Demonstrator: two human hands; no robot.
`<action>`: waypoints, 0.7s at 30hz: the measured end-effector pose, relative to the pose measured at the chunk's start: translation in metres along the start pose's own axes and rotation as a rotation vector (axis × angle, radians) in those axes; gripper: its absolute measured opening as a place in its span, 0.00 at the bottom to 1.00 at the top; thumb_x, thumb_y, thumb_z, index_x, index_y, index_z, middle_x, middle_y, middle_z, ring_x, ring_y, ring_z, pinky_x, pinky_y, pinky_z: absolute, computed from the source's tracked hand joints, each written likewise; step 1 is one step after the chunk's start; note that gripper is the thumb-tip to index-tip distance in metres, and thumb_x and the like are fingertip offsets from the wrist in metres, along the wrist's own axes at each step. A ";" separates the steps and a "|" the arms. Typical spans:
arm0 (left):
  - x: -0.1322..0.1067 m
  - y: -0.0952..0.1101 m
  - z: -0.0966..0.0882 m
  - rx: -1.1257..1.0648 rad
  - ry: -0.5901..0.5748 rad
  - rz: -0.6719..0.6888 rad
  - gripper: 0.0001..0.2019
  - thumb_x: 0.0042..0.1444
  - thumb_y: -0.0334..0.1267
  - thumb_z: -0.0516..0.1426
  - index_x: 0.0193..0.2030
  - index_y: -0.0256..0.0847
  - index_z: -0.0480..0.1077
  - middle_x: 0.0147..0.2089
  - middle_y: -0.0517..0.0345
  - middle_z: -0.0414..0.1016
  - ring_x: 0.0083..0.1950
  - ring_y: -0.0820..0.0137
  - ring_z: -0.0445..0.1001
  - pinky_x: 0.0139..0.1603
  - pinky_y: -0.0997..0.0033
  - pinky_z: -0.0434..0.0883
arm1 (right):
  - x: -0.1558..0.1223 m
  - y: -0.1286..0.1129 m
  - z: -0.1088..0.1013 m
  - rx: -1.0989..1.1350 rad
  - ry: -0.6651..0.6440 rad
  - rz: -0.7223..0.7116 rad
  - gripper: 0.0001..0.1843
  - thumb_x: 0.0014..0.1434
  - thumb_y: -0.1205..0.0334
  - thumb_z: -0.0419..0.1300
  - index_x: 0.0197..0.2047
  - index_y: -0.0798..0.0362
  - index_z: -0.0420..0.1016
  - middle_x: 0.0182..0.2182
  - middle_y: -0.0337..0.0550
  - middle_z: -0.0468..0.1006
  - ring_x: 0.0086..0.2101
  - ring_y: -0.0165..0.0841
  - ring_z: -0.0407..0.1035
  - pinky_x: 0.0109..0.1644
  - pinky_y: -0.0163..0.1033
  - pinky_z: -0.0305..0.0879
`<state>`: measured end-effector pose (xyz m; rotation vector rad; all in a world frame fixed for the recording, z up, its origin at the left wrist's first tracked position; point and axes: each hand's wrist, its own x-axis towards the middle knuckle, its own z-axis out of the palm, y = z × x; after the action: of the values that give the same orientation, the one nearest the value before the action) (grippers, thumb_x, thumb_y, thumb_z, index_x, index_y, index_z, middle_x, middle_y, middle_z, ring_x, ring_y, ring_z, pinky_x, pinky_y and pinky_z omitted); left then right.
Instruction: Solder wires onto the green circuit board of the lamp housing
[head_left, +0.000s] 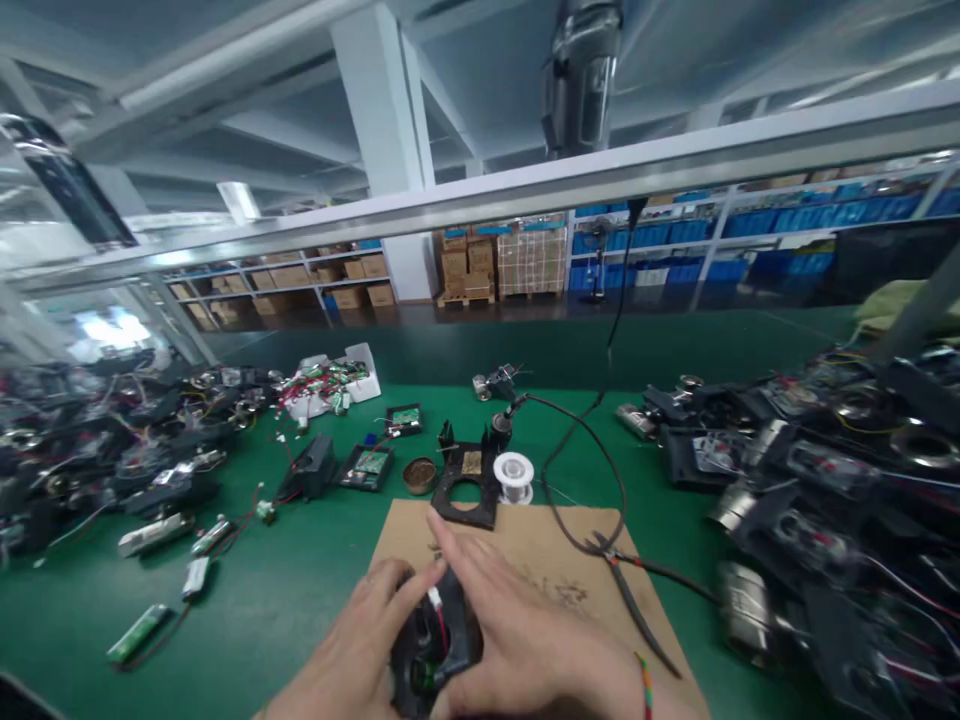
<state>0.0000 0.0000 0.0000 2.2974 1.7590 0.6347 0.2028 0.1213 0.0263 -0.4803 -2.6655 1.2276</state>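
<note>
My left hand (356, 635) and my right hand (521, 630) are closed around a black plastic housing (471, 625) low in the middle of the head view. A white connector (434, 597) with a red wire shows inside the housing, along with a bit of green. Part of the housing is covered by my fingers. Beneath the hands lies a brown cardboard sheet (592, 530). To the right on it rest cutting pliers (630, 600) with dark handles. Beyond my fingertips is a black stand (465, 500) with a round hole.
A white solder spool (514, 475) and a round tin (418, 475) flank the stand. A black cable (622, 480) loops across the right. Dark assemblies with metal cylinders pile up left and right (810, 540). Circuit boards fill a white tray (364, 370). Battery packs (140, 632) lie left.
</note>
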 end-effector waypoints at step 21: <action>-0.130 0.128 -0.089 0.347 0.680 -0.878 0.42 0.34 0.38 0.71 0.60 0.49 0.62 0.53 0.55 0.71 0.47 0.63 0.75 0.49 0.63 0.76 | 0.074 -0.028 0.044 0.055 0.334 -0.855 0.59 0.59 0.51 0.67 0.79 0.40 0.31 0.77 0.46 0.42 0.71 0.63 0.49 0.66 0.64 0.66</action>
<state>0.0460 -0.1704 0.1004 1.2086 3.0652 1.0206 0.1155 0.0997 0.0206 0.4071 -2.1379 0.8425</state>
